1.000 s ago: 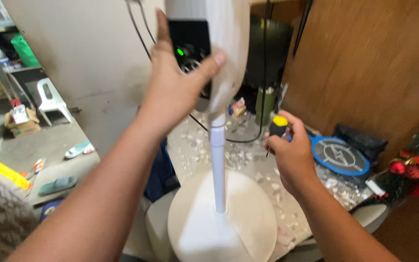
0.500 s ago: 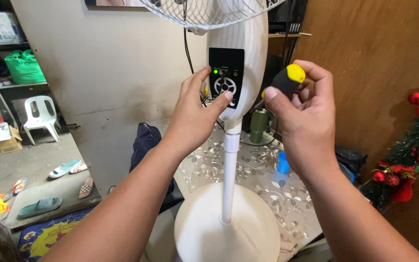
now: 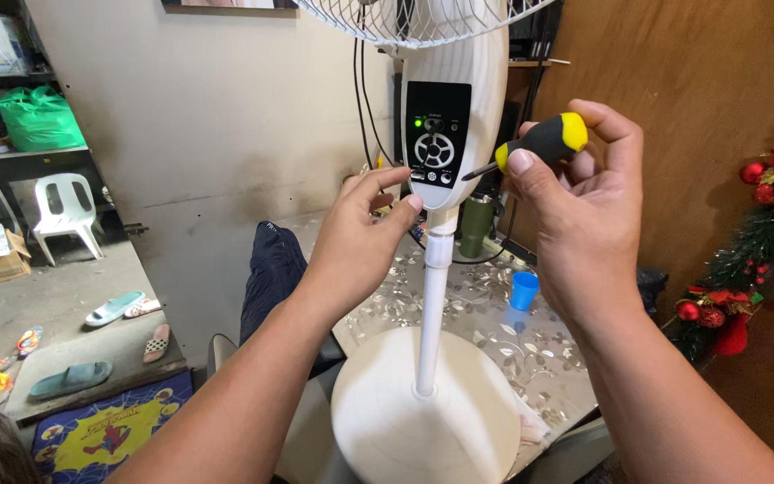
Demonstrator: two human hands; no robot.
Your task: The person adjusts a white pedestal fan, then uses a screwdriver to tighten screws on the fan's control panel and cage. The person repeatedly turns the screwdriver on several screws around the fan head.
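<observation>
Lowered now, my left hand (image 3: 365, 237) curls loosely against the smooth white fan neck (image 3: 445, 116); my right hand (image 3: 584, 193) pinches the black-and-yellow screwdriver (image 3: 539, 142), tip at the glossy control panel (image 3: 438, 134).

Left hand (image 3: 356, 237): bare, no glove, no ring or watch in view.
Right hand (image 3: 584, 202): bare, no glove, no ring visible.
Fingers (image 3: 520, 163): short, trimmed nails; the right thumbnail shows plainly.
Wrists: both bare, no band or bracelet.
Forearms: uncovered along all that shows; no sleeve edge reaches into view.
Markings: none visible on either arm.
</observation>
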